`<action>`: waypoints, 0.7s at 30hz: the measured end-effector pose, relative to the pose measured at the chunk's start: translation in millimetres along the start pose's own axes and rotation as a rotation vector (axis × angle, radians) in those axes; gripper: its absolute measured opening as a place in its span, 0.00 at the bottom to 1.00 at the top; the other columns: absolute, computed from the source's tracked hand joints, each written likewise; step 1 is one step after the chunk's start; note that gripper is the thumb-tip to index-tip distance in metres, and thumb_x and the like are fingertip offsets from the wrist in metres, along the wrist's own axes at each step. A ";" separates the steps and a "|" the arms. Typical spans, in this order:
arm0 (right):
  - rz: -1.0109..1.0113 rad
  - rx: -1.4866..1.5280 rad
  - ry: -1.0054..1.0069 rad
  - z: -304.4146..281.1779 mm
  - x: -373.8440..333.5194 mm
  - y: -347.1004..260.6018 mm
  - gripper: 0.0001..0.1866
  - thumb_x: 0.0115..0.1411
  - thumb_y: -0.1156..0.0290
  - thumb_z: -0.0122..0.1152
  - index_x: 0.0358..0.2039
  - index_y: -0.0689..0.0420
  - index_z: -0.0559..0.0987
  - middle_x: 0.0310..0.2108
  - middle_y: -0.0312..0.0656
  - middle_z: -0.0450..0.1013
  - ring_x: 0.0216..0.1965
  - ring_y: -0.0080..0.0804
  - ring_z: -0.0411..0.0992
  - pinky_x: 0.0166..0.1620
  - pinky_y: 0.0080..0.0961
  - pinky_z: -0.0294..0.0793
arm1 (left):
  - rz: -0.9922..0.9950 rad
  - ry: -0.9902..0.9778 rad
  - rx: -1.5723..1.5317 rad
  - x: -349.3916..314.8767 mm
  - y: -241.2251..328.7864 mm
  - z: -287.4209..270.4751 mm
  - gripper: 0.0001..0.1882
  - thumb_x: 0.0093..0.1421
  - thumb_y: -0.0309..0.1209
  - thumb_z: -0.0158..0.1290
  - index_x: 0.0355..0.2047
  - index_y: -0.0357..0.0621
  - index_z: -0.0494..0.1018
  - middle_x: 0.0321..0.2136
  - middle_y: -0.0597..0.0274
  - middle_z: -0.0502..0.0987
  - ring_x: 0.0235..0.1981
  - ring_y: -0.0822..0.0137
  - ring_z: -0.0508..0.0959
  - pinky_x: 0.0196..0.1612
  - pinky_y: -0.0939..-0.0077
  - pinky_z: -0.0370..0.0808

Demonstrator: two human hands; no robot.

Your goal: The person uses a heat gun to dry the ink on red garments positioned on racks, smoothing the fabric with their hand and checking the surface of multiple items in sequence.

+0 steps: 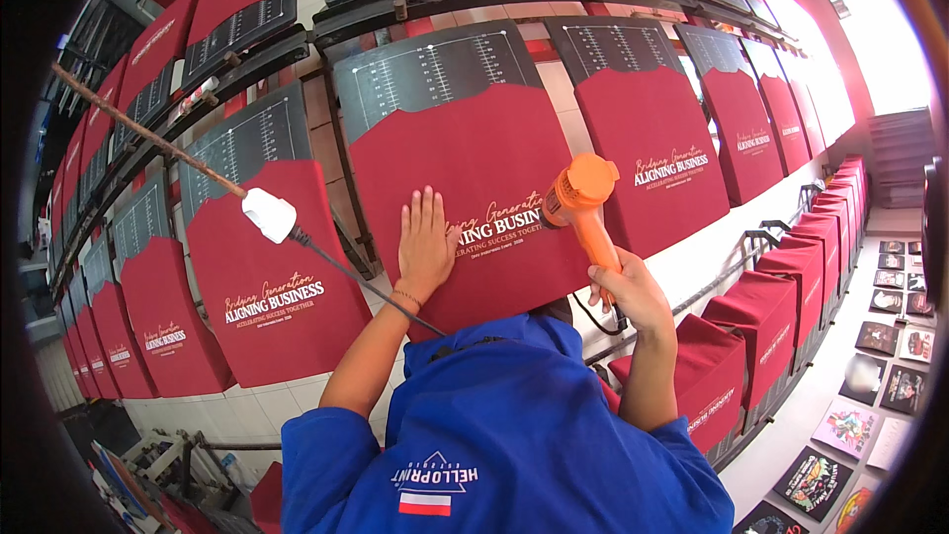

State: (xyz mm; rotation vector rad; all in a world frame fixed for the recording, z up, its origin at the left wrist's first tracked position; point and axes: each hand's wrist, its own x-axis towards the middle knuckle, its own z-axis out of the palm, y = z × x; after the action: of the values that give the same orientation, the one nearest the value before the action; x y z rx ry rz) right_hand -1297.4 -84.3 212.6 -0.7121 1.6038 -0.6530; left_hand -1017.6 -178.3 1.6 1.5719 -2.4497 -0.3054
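The orange heat gun (pixel 590 222) is being held by its handle (pixel 601 249) in the curled right hand (pixel 635 294), while the white lettering (pixel 502 228) on the maroon shirt (pixel 450 153) — left of that grip, running crosswise — is being partly covered by the nearer, flat left hand (pixel 426 247).

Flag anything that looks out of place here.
The white plug looks odd: it joins a brown cord to a dark cord, strung diagonally in front of a red shirt rather than tucked aside. No spill shows.
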 end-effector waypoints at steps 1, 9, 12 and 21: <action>-0.060 0.048 0.029 3.1 2.3 7.4 0.15 0.63 0.71 0.57 0.48 0.65 0.73 0.22 0.33 0.71 0.22 0.20 0.75 0.22 0.16 0.71 | 0.023 -0.046 0.018 -9.1 6.9 -5.6 0.37 0.68 0.45 0.46 0.68 0.30 0.54 0.70 0.44 0.54 0.72 0.48 0.51 0.73 0.52 0.46; -0.079 0.044 0.099 3.1 6.2 10.9 0.13 0.63 0.71 0.57 0.46 0.63 0.73 0.22 0.33 0.71 0.21 0.21 0.74 0.22 0.17 0.71 | 0.124 -0.138 -0.075 -38.3 1.0 -11.8 0.38 0.68 0.47 0.44 0.69 0.32 0.53 0.71 0.45 0.52 0.73 0.48 0.49 0.74 0.53 0.44; -0.071 0.068 0.104 0.1 8.5 11.8 0.12 0.63 0.69 0.58 0.43 0.62 0.73 0.22 0.34 0.72 0.21 0.21 0.74 0.22 0.17 0.71 | 0.055 -0.040 -0.023 -0.4 -17.1 -10.9 0.37 0.69 0.47 0.43 0.69 0.32 0.53 0.71 0.45 0.52 0.73 0.48 0.49 0.74 0.53 0.44; -0.087 0.134 0.133 4.9 10.1 7.8 0.10 0.63 0.70 0.58 0.41 0.62 0.73 0.23 0.34 0.72 0.21 0.22 0.74 0.22 0.17 0.71 | -0.094 0.065 0.018 46.8 -28.3 3.4 0.36 0.71 0.46 0.42 0.69 0.31 0.53 0.71 0.43 0.52 0.73 0.47 0.49 0.73 0.52 0.45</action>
State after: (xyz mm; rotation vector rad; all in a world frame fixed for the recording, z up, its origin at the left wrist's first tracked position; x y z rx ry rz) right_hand -1294.3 -87.0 199.5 -0.6537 1.6399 -0.8787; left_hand -1013.1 -232.3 -6.6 1.6799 -2.3407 -0.2442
